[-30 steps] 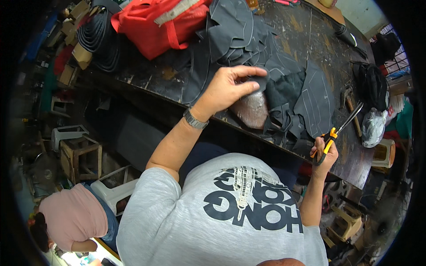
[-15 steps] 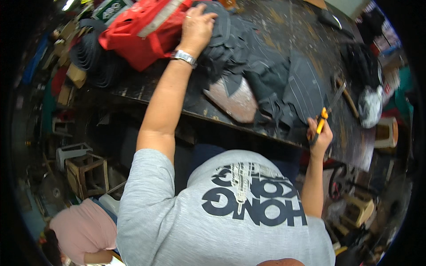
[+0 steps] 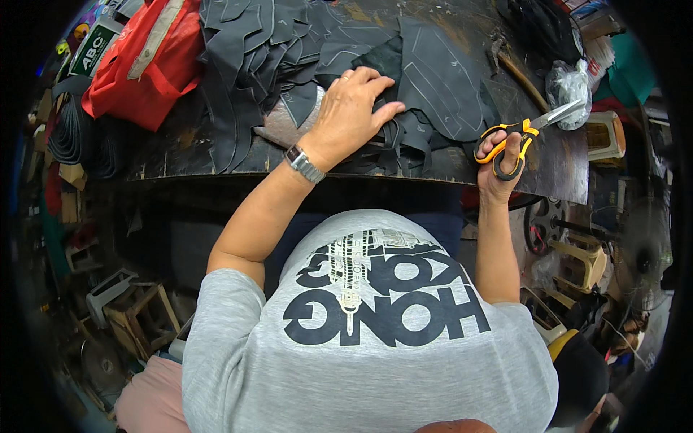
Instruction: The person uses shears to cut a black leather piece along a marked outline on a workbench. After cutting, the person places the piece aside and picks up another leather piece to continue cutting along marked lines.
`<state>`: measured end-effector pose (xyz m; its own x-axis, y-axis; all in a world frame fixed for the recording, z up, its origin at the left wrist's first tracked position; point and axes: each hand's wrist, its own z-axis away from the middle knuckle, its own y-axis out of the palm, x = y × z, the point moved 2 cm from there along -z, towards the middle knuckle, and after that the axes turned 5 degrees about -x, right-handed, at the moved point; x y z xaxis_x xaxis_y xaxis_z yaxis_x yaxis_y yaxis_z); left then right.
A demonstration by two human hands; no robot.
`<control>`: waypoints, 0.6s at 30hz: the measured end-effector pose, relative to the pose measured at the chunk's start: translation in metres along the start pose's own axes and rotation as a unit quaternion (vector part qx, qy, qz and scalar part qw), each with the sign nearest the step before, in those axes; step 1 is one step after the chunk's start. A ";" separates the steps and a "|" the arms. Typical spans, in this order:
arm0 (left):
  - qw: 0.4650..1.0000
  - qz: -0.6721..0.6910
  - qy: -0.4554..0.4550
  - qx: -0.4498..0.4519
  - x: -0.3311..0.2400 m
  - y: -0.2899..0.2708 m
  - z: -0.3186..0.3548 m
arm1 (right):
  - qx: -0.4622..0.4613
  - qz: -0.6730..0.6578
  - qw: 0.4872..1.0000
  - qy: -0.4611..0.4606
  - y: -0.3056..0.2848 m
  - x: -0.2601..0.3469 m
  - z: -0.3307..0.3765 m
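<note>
My left hand, with a wristwatch, reaches over cut dark grey pieces of sheet material near the table's front edge. Its fingers are spread, with the thumb pointing right; whether the fingertips touch the material I cannot tell. Just to its right lies a larger dark grey sheet marked with pale outlines. Many loose cut pieces are heaped to the left. My right hand holds scissors with orange-and-black handles, fingers through the loops, palm upward. The blades point right and away, above the table.
A red bag stands at the table's left, beside a dark roll. A brownish board lies partly under the scraps. On the right are a hammer and a clear plastic bag. Someone in pink is behind me, lower left.
My left hand has come from the heap beside the red bag to the pieces nearer the middle. The scissors have turned, blades now pointing more to the right. The view has shifted too.
</note>
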<state>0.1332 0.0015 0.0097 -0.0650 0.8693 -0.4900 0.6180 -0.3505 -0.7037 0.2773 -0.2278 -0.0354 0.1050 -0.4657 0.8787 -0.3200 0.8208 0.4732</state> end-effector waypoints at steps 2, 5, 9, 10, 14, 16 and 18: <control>0.997 0.002 -0.068 0.023 0.001 0.009 -0.008 | -0.006 -0.016 1.000 -0.011 -0.002 0.001 -0.001; 0.994 -0.021 -0.090 0.050 0.001 0.022 -0.019 | -0.009 -0.024 1.000 -0.010 -0.003 0.001 -0.001; 0.988 0.123 -0.099 -0.002 0.002 0.030 -0.022 | 0.024 0.002 1.000 -0.010 0.000 -0.001 0.003; 0.974 0.195 -0.112 -0.029 0.005 0.030 -0.021 | 0.034 0.019 0.999 -0.013 0.000 -0.002 0.004; 0.862 0.426 -0.235 -0.145 0.021 0.018 -0.010 | 0.055 0.056 0.997 -0.026 0.000 -0.003 0.007; 0.795 0.515 -0.249 -0.204 0.023 0.009 -0.001 | 0.063 0.067 0.995 -0.029 0.000 -0.004 0.008; 0.916 0.301 -0.155 -0.215 0.018 -0.004 0.005 | 0.074 0.089 0.993 -0.011 0.000 -0.005 0.008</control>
<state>0.1251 0.0168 0.0011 0.2106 0.3989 -0.8925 0.8618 -0.5067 -0.0231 0.2689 -0.2280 -0.0397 0.0137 -0.3255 0.9454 -0.4660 0.8345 0.2940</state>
